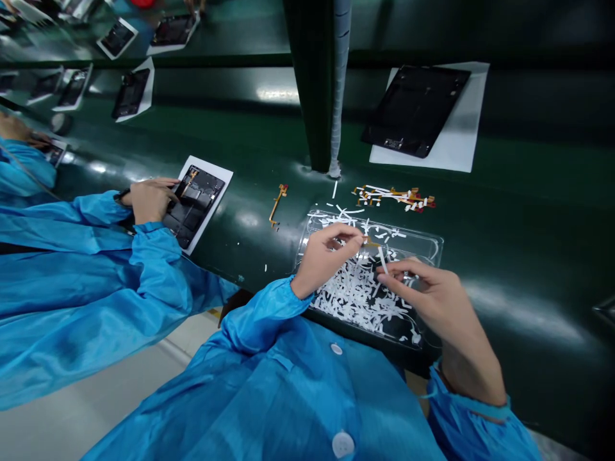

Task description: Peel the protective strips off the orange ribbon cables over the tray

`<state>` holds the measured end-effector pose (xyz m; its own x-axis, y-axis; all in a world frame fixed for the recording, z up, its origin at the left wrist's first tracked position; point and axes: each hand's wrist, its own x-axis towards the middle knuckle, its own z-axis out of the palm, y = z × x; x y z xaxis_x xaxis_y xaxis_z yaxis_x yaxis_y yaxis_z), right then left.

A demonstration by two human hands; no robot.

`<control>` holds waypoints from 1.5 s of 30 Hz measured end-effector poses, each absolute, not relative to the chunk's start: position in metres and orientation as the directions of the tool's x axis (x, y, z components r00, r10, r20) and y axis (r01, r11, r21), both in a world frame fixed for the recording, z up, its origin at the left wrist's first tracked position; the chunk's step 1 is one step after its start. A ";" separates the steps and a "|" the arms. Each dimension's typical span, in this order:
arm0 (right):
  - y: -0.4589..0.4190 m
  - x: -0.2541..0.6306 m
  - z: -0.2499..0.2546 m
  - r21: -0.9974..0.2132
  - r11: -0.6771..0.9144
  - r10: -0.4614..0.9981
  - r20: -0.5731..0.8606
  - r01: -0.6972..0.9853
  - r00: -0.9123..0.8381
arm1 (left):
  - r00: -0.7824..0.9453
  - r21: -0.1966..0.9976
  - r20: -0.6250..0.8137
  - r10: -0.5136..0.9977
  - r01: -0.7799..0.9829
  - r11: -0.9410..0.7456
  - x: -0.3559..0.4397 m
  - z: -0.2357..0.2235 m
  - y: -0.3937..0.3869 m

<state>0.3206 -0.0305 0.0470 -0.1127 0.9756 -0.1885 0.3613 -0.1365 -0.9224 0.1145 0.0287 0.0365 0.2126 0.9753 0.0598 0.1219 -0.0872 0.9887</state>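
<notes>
Above a clear plastic tray (435,246), my left hand (329,253) pinches one end of an orange flex cable (371,242). My right hand (423,285) is closed, thumb against fingers, on a white paper strip (382,259) that reaches up to the cable's other end. Whether the strip is still stuck to the cable I cannot tell. Many white paper scraps (355,291) fill the tray under both hands. Behind the tray lies a pile of orange flex cables (394,197) with white strips on them. A single flex cable (275,206) rests on the green table to the left.
A post with a wrapped grey conduit (340,83) rises behind the tray. At the back right, a black tablet panel (418,109) lies on white paper (456,144). To my left, a co-worker's hands (151,198) touch an opened tablet (196,202). More tablets (132,93) lie further back.
</notes>
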 end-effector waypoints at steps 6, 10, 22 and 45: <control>-0.035 0.325 0.045 -0.929 -0.142 0.984 -0.169 0.342 -0.051 | 0.055 0.888 0.316 0.947 0.334 -0.316 0.115 0.046 0.021; -0.037 0.325 0.048 -0.934 -0.092 0.990 -0.124 0.345 -0.070 | 0.267 0.716 0.436 0.860 0.476 -0.511 0.124 0.052 0.005; -0.035 0.332 0.058 -0.868 0.085 0.980 -0.015 0.488 -0.198 | 0.588 0.482 0.407 0.699 0.511 -0.711 0.116 0.045 0.017; -0.008 0.346 0.099 -0.690 0.350 0.931 0.178 0.633 -0.319 | 0.424 0.939 0.192 0.885 0.182 -0.291 0.133 0.057 0.019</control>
